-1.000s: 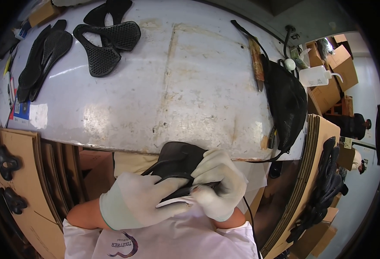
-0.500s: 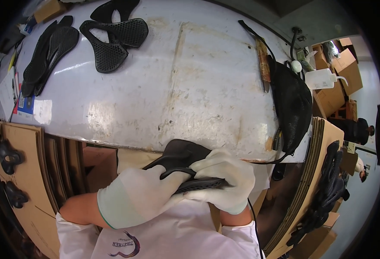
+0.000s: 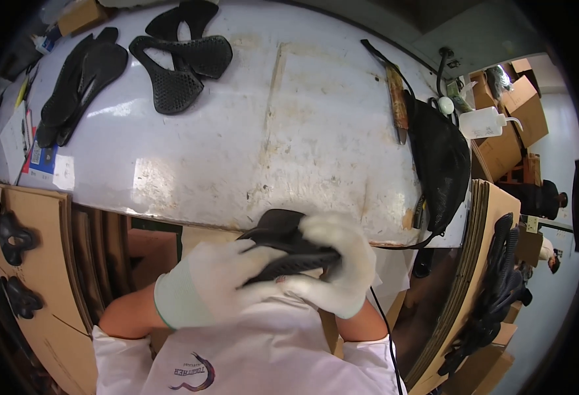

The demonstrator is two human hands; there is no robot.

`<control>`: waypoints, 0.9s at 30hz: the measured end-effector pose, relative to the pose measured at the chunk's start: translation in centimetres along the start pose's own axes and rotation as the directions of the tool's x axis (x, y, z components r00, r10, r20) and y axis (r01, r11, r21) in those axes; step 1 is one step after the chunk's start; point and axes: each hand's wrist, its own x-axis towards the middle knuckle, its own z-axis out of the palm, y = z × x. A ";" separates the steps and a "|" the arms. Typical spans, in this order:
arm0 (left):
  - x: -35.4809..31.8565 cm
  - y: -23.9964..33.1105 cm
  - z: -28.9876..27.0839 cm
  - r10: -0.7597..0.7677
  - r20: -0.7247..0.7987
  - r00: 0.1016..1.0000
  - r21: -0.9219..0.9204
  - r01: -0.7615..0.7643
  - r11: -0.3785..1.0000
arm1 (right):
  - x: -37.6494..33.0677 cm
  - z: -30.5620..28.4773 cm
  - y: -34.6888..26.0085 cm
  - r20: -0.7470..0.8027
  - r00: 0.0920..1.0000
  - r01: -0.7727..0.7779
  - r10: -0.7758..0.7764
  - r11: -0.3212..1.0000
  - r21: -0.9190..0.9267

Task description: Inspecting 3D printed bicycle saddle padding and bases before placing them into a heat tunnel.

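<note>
Close to my body, at the front edge of the table, a black bicycle saddle piece point(image 3: 277, 226) is held between both hands, with a ribbed or meshed side facing me. My left hand point(image 3: 218, 280), in a white knitted glove with a green cuff, grips its left side, fingers blurred over the top. On the right, my gloved right hand point(image 3: 342, 263) is wrapped round the other end, thumb below. The gloves hide parts of the piece. Similar black saddle pieces with honeycomb surfaces point(image 3: 177, 92) lie at the far left of the table, beside a stacked pair point(image 3: 82, 85).
The worn white table point(image 3: 236, 164) spans the view ahead. A rusty-handled blade tool point(image 3: 396, 99) and a black pouch point(image 3: 441, 164) lie on its right, near a white squeeze bottle point(image 3: 483, 123). Cardboard sheets point(image 3: 36, 217) holding black parts stand at both sides.
The saddle piece has tilted and drawn together between my hands. My left hand has shifted slightly right and up, its fingers now lying over the piece; my right hand has moved slightly left.
</note>
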 end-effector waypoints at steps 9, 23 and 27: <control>-2.8 -2.3 3.0 -0.032 0.257 0.966 -0.965 0.259 0.046 | -2.6 2.8 1.5 -0.193 0.979 0.137 0.058 0.511 0.849; -0.8 0.6 -1.3 0.157 -0.202 0.967 -0.431 -0.232 0.872 | -0.9 0.0 0.9 0.054 0.909 0.368 -0.414 0.856 0.364; -0.7 1.2 -0.7 0.085 -0.228 0.970 -0.401 -0.173 0.900 | -0.9 -0.4 -0.4 0.055 0.944 0.302 -0.325 0.919 0.253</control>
